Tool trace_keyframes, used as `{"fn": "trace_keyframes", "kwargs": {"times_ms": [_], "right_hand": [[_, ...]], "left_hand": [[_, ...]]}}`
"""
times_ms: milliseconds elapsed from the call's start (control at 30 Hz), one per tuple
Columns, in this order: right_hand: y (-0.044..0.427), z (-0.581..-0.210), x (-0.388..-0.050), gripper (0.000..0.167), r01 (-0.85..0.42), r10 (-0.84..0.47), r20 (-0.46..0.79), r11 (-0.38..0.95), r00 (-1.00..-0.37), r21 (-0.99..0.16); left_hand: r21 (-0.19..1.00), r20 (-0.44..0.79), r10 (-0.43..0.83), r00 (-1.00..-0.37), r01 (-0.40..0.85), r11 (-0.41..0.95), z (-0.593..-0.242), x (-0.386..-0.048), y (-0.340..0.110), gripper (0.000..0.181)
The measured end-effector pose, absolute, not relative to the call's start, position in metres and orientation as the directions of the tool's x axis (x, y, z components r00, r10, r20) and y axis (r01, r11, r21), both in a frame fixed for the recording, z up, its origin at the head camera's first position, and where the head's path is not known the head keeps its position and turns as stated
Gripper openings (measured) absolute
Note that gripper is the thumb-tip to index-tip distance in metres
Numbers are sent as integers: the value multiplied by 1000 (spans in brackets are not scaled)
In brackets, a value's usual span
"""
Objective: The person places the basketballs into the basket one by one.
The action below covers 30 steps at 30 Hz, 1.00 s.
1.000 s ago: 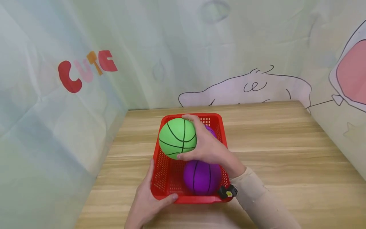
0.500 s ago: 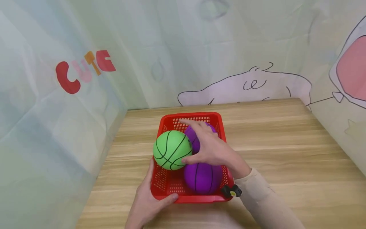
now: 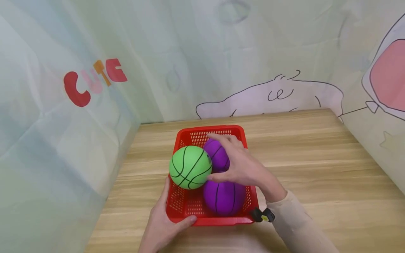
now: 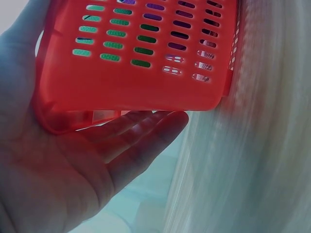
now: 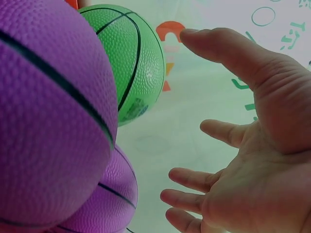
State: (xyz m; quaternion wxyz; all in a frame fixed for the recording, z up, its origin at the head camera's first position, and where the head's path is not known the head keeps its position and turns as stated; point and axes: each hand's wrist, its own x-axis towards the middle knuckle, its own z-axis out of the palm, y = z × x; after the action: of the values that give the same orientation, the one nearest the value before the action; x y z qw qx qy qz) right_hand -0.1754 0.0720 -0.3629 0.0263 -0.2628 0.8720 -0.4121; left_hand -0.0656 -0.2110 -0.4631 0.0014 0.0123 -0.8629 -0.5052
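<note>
A red plastic basket point(image 3: 215, 221) with slotted walls holds a green ball point(image 3: 190, 168) and two purple balls, all with black basketball lines. The green ball sits at the left, high in the basket. One purple ball point(image 3: 224, 198) is at the near right and the other point(image 3: 217, 153) behind it. My left hand point(image 3: 162, 220) grips the near left corner, thumb on the front rim; the left wrist view shows fingers point(image 4: 141, 148) along the outside. Above the purple balls is my right hand point(image 3: 245, 166), fingers spread, apart from the green ball in the right wrist view.
The basket stands on a wood-grain table point(image 3: 303, 158). A printed cloth point(image 3: 171, 70) hangs behind it, with more cloth at the left and right sides. A small black device point(image 3: 263, 215) is worn at the right wrist.
My right hand has let go of the green ball and drawn back to the right. The ball has settled lower and nearer in the basket. My left hand stays at the corner.
</note>
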Motion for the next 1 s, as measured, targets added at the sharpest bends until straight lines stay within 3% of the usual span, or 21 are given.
{"fn": "trace_keyframes", "kwargs": {"times_ms": [500,667,1000], "right_hand": [[109,-372,-180,105,-403,-424,186,506,-886,-763],[113,-379,-180,105,-387,-412,166,540,-896,-747],[129,-381,-185,105,-345,-361,146,582,-921,-736]], "left_hand": [[880,-19,-12,-1000,-22,475,-464,-75,-204,142],[871,-82,-43,-996,-93,482,-461,-67,-210,144],[811,-74,-66,-995,-98,576,-456,-68,-210,153]]}}
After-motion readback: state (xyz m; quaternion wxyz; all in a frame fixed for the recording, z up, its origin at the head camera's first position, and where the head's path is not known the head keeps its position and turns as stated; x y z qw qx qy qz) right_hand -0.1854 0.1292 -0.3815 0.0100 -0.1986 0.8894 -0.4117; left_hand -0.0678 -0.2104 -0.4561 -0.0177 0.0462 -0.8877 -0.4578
